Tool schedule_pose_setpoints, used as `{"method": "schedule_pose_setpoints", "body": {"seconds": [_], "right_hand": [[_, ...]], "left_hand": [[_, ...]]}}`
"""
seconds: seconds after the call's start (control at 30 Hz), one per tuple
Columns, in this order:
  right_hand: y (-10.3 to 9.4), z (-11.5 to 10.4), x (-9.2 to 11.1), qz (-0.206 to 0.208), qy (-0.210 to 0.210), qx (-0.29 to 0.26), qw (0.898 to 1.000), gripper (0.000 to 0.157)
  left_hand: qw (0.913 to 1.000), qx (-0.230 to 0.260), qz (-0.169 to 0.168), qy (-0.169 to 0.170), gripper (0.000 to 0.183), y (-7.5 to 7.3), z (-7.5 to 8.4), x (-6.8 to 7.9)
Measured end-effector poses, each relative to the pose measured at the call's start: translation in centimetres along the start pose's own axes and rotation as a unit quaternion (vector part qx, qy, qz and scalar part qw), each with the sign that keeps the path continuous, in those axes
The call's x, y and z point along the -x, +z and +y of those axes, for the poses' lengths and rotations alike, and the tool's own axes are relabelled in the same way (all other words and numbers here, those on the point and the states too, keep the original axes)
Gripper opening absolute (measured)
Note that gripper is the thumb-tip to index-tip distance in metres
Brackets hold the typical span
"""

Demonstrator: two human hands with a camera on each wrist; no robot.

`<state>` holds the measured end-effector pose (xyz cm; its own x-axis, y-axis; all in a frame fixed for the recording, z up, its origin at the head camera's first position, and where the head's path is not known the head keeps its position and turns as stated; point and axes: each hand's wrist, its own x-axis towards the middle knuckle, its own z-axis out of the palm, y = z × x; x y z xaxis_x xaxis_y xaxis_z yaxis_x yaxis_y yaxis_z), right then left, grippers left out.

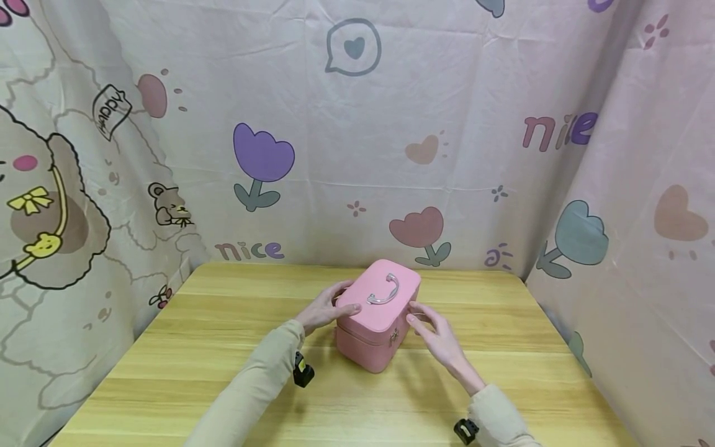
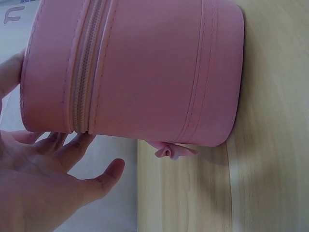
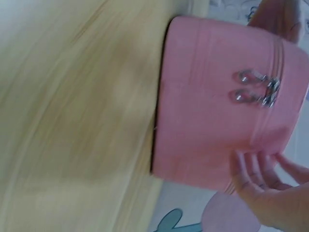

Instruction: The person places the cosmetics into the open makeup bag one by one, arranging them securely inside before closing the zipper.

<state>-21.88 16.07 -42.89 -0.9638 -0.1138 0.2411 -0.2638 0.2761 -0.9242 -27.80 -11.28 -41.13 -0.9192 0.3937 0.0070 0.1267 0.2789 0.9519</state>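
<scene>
A pink zip-up vanity case stands upright on the wooden table, its lid closed. A silver handle arches over the lid. Two metal zipper pulls hang side by side on the face seen in the right wrist view. My left hand holds the case's left end, thumb on the lid's edge and fingers along the side, partly hidden behind it. My right hand is at the opposite side, fingers nearly straight and fingertips at the wall near the zipper seam. A small pink tab sticks out low on the case.
The wooden table spreads out on both sides of the case. Behind it hangs a printed curtain, which also closes off the left and right. A black wrist camera sits at the left sleeve, another camera at the right.
</scene>
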Motion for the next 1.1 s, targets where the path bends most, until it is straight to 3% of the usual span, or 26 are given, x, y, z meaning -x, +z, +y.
{"method": "schedule_pose_setpoints", "body": {"seconds": [0.23, 0.53, 0.83, 1.1], "right_hand": [[0.6, -1.0, 0.4, -0.013, 0.011, 0.032, 0.999, 0.052], [1.2, -1.4, 0.8, -0.009, 0.016, 0.012, 1.0, 0.058], [1.5, -1.5, 0.8, -0.033, 0.021, 0.02, 0.999, 0.07], [1.8, -1.4, 0.7, -0.037, 0.024, 0.028, 0.999, 0.085]], "left_hand": [[0.9999, -0.013, 0.009, 0.003, 0.079, 0.1, 0.0, 0.1], [0.9994, -0.02, 0.026, -0.004, 0.078, 0.5, -0.2, 0.3], [0.9979, -0.045, 0.046, 0.013, 0.079, 0.9, -0.3, 0.7], [0.9959, -0.061, 0.065, 0.012, 0.065, 1.4, -0.1, 1.3]]}}
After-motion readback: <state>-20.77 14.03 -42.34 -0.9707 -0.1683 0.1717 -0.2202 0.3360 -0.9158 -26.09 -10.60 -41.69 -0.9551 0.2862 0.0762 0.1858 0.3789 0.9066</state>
